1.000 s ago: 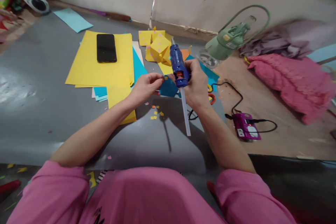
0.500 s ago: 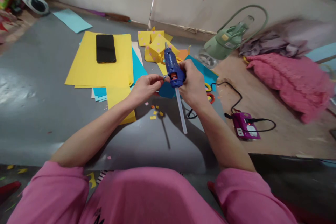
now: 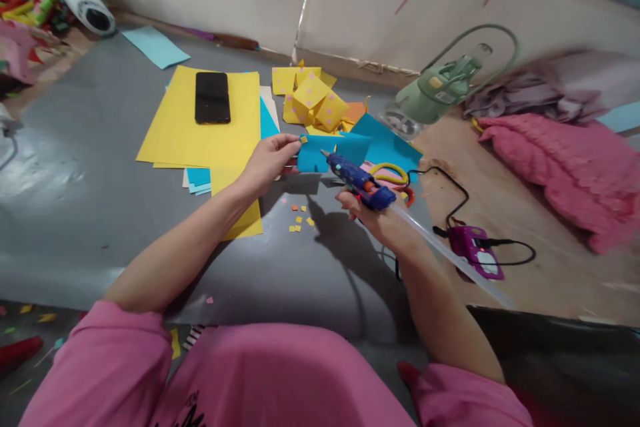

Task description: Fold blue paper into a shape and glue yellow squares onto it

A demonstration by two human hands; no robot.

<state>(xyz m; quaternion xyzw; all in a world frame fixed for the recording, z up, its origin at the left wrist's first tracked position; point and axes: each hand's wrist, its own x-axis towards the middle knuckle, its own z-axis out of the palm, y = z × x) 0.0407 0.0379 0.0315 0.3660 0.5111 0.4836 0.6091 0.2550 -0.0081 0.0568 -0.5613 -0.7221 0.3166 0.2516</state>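
Note:
My left hand (image 3: 273, 163) pinches the left end of a folded blue paper piece (image 3: 314, 155) above the table. A small yellow paper square (image 3: 304, 139) sits at that end by the fingertips. My right hand (image 3: 383, 220) is wrapped round a blue glue gun (image 3: 357, 180), whose nozzle points up and left at the blue paper. A long clear glue stick (image 3: 450, 253) juts from the gun's back over my right forearm. Several tiny yellow squares (image 3: 299, 220) lie on the grey table below. Scissors with yellow and red handles (image 3: 393, 172) lie partly hidden behind the gun.
Left of my hands, yellow sheets (image 3: 170, 127) carry a black phone (image 3: 213, 98). Yellow dotted paper shapes (image 3: 313, 93) lie behind my hands. A green bottle (image 3: 433, 90), pink cloth (image 3: 555, 163) and purple power box (image 3: 475, 250) with a black cord are on the right.
The glue gun has swung from nearly upright to slanting, its nozzle now pointing left, and moved down and right. The folded blue paper now shows in my left hand, with the yellow square at its end.

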